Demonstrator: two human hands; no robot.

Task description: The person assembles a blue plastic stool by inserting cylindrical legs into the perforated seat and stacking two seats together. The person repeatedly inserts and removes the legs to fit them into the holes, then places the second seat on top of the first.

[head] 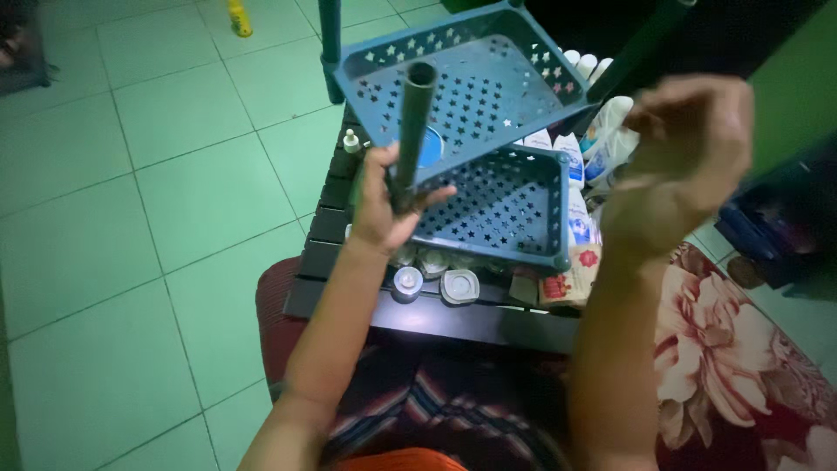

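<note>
The left hand point(384, 205) is closing around the base of a dark post point(411, 131) at the near corner of a blue plastic rack point(471, 96), punched with star holes, two trays tilting above the dark worktop point(453, 318). The right hand point(689, 148) is curling, blurred; its hold cannot be told. Two small round containers point(436, 283) are sitting beneath; white bottles point(602, 131) are crowding far right.

A green tiled floor point(131, 174) fills the left side. A yellow bottle point(239, 17) stands on it at the top edge. A low black slatted desk point(327, 231) carries two round white lids point(436, 283) near its front edge, a small dropper bottle point(351, 140) at its left, and a reddish carton point(571, 275). White bottles point(602, 131) crowd behind (their labels blurred). A red floral cloth point(732, 349) lies at right.
</note>
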